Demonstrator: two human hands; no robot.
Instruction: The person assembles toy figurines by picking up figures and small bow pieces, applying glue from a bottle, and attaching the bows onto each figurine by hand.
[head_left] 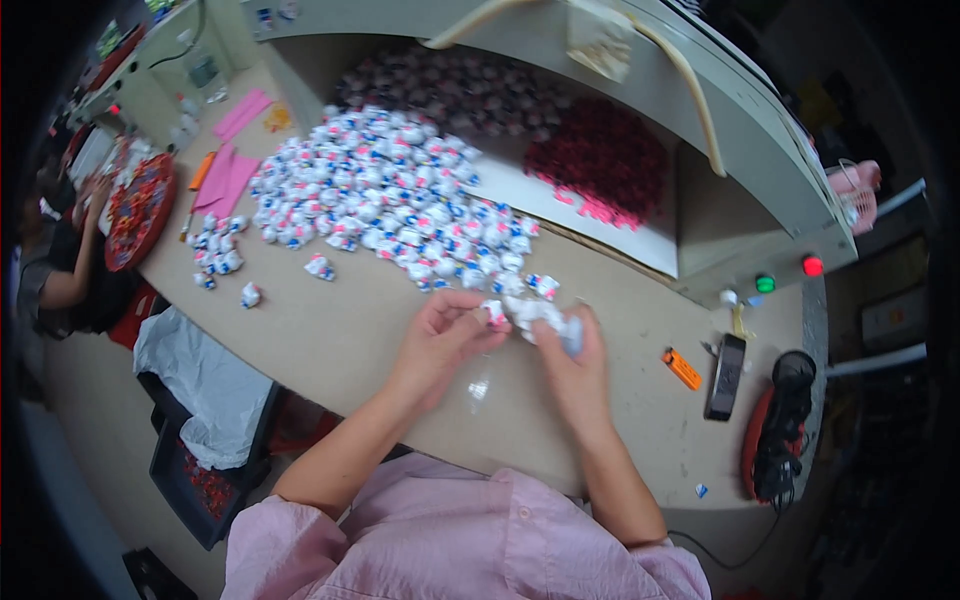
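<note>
My left hand (pixel 450 338) is closed, pinching a small white piece with pink on it (pixel 494 313) between thumb and fingers. Right beside it, my right hand (pixel 578 365) grips a crumpled-looking white bundle (pixel 535 312), smeared by motion, so its kind is not clear. The two held things nearly meet, and I cannot tell if they touch. Just beyond my hands spreads a large heap of small white pieces with blue and pink patches (pixel 380 190). A few lie loose at its left edge, including a single piece (pixel 250 295).
Under the shelf (pixel 740 215) lie a dark pile (pixel 450 90) and a dark red pile (pixel 600 160). An orange lighter (pixel 682 368), a phone (pixel 725 378) and a black cabled object (pixel 788 430) sit at right. Pink cloths (pixel 228 180) lie left; another person works (pixel 65 285) beyond.
</note>
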